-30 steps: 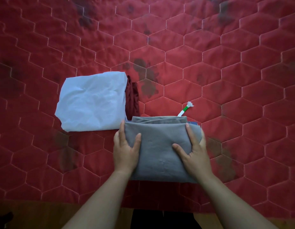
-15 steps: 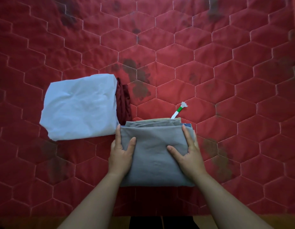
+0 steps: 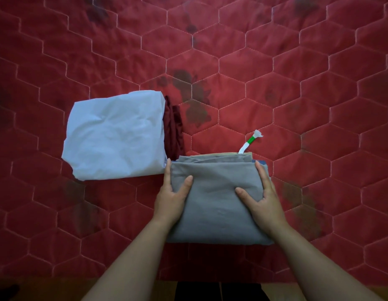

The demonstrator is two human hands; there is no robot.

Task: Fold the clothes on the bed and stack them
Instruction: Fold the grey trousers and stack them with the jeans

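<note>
Two hands are holding a folded gray cloth near the front edge of the bed, just in front of the person. The left hand is gripping its left side and the right hand is gripping its right side. Each thumb is lying on top, and the fingers are running along the edge. The gray cloth is looking smooth and flat, like a neat square. It is sitting on other folded clothes, with a tan edge and a blue corner peeking out at the far side. A white and green string is sticking out there too. The red bed cover is also holding a folded light blue cloth just to the left. A dark red cloth is showing from under it.
</note>
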